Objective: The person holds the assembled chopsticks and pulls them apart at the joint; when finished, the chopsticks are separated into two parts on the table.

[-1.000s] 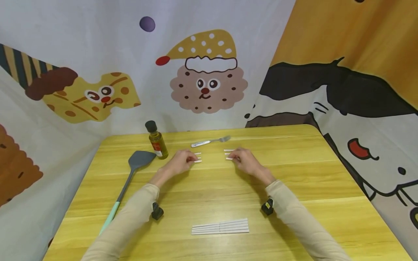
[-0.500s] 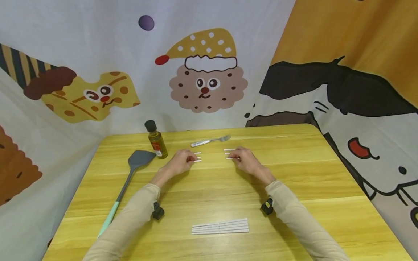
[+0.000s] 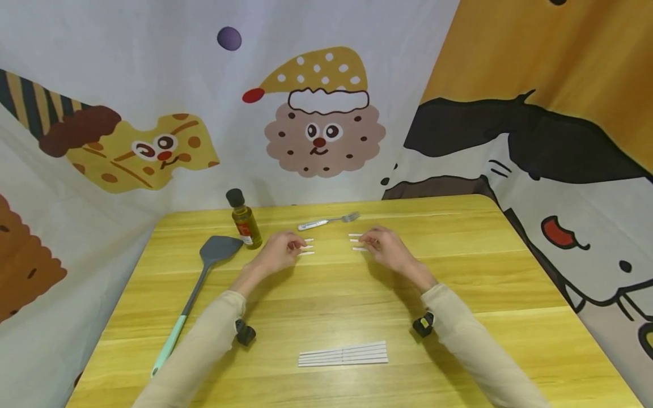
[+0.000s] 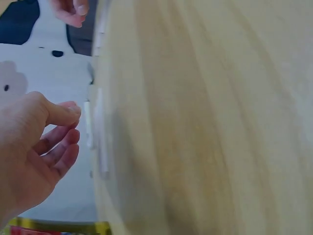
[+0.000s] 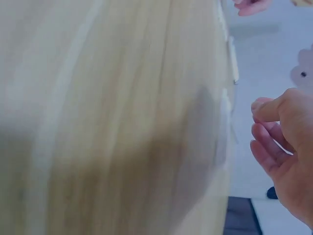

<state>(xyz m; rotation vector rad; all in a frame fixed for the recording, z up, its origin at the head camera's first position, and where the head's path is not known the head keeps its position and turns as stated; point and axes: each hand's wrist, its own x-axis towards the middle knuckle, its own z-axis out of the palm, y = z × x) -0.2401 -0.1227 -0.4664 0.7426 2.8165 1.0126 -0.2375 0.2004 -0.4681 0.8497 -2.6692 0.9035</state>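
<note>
My left hand [image 3: 278,251] hovers by several short white sticks [image 3: 307,253] lying on the wooden table; its own fingers cover part of them. Across a gap, my right hand [image 3: 391,250] is held over a matching group of white sticks [image 3: 358,249]. Both wrist views show the fingers loosely bent and lifted off the surface. Nothing shows between the thumb and fingers of the left hand [image 4: 36,147], nor of the right hand [image 5: 291,142]. Closer to the body lies a flat row of white sticks [image 3: 321,358], side by side.
Behind the hands lies a fork [image 3: 313,225] with a white handle. A bottle [image 3: 246,228] of yellowish liquid with a black cap stands at the back left. Beside it is a grey spatula [image 3: 218,249] with a mint handle. A printed curtain [image 3: 194,51] hangs behind the table.
Both hands have let go of the nearest short white sticks and lifted slightly. The right forearm has shifted a little to the right. The sticks stay on the table.
</note>
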